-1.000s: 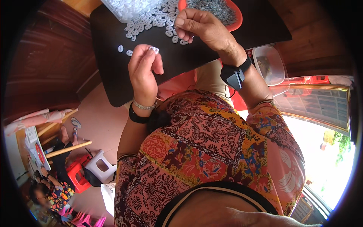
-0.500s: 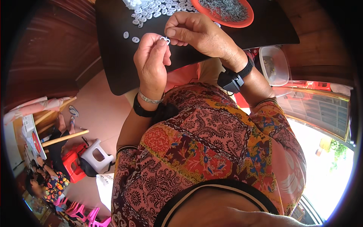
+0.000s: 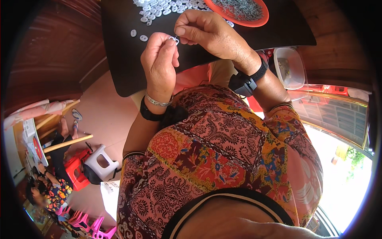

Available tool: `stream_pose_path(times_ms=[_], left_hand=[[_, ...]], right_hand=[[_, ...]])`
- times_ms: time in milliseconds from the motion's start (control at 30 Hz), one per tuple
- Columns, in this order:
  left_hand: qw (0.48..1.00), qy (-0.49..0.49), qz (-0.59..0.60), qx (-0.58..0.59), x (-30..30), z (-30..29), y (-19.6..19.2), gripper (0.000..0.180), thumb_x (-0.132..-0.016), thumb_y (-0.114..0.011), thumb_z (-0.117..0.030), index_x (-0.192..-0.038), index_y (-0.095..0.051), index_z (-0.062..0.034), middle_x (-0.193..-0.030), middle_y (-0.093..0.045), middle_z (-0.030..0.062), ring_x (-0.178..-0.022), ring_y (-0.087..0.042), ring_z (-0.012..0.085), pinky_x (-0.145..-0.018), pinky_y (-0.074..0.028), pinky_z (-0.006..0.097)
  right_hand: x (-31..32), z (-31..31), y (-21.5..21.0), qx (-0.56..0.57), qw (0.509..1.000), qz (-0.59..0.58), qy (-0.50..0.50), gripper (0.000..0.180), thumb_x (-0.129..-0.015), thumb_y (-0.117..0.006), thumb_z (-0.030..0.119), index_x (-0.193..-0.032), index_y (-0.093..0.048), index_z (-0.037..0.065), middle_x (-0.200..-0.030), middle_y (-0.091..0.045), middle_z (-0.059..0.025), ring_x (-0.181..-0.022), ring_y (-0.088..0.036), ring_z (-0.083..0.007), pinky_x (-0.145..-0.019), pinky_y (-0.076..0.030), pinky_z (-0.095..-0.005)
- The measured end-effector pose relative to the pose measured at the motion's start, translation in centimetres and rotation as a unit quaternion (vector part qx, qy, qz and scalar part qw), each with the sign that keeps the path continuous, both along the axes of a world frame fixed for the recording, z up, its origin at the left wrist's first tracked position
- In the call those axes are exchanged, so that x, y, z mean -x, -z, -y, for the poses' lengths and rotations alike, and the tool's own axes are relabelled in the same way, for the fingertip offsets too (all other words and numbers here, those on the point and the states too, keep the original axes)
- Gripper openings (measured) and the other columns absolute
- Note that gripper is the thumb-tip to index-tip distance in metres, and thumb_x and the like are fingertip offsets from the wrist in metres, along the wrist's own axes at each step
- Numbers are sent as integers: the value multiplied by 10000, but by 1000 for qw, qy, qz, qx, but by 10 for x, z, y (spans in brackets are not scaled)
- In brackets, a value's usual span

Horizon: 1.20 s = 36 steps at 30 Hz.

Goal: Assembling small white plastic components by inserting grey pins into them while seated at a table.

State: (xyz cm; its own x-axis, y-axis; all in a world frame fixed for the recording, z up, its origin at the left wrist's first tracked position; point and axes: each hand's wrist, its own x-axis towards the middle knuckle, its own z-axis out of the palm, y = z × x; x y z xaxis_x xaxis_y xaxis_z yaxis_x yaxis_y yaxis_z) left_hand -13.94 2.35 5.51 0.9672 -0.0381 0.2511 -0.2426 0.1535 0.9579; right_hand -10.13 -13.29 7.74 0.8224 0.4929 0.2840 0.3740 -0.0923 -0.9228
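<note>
My left hand (image 3: 160, 63) pinches a small white oval plastic piece (image 3: 174, 40) with holes between thumb and forefinger, above the near part of the dark table (image 3: 127, 71). Close beside it, my right hand (image 3: 211, 35) has thumb and fingertips pressed together at the piece's edge. What those fingers hold is too small to make out. Two similar white pieces lie to the left of my hands, and many more are spread as a pile (image 3: 161, 12) at the far side. Behind my right hand stands an orange-red dish (image 3: 265, 18) heaped with small grey metal pins (image 3: 243, 10).
A clear plastic tub (image 3: 294, 81) sits right of the table, below its edge. Left on the floor are a white stool (image 3: 98, 167) and a red stool (image 3: 73, 171). A person (image 3: 55, 193) sits farther left by another table; pink stools (image 3: 95, 227) stand at lower left.
My right hand has dipped very slightly toward the white piece, its fingers still pinched. The left hand keeps its hold in nearly the same spot. The view has shifted a little.
</note>
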Motion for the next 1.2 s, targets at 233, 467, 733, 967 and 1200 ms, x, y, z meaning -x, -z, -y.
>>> stream_pose_path(times_ms=[233, 467, 733, 967, 1200], left_hand=[[1000, -5, 2, -3, 3, 0, 2, 138, -893, -472, -80, -768, -493, -25, -605, -467, -11, -510, -394, 38, -453, -312, 195], [1000, -6, 11, -18, 6, 1, 6, 141, -913, -466, -120, -833, -518, -17, -605, -450, -7, -514, -377, 54, -485, -312, 200], [998, -51, 29, 0, 9, 6, 11, 177, -927, -468, -152, -834, -527, -13, -613, -459, -8, -503, -381, 46, -467, -310, 191], [996, -47, -25, 77, 3, 8, 9, 169, -919, -470, -153, -830, -528, -21, -622, -471, 1, -506, -393, 56, -468, -319, 192], [991, -28, -50, 125, -4, -3, 14, 153, -885, -519, -161, -820, -534, -23, -603, -486, 1, -493, -414, 56, -459, -334, 194]], right_hand=[[3, -1, 2, 44, 999, 24, 17, 139, -941, -525, 130, -898, -570, 6, -764, -528, 8, -708, -495, -70, -670, -442, -207], [7, -6, 8, 66, 995, 48, 50, 119, -932, -536, 117, -905, -567, 6, -762, -538, 5, -727, -515, -66, -681, -456, -214], [14, -14, 6, 86, 992, 58, 70, 118, -927, -545, 118, -909, -570, 5, -765, -575, -3, -729, -551, -63, -666, -472, -216], [15, -19, 19, -13, 995, -30, 89, 146, -930, -561, 154, -943, -580, 9, -813, -593, 0, -754, -555, -62, -679, -480, -210], [12, -13, 22, -75, 995, -61, 36, 219, -905, -595, 121, -1099, -577, 23, -891, -615, -12, -832, -579, -69, -738, -488, -213]])
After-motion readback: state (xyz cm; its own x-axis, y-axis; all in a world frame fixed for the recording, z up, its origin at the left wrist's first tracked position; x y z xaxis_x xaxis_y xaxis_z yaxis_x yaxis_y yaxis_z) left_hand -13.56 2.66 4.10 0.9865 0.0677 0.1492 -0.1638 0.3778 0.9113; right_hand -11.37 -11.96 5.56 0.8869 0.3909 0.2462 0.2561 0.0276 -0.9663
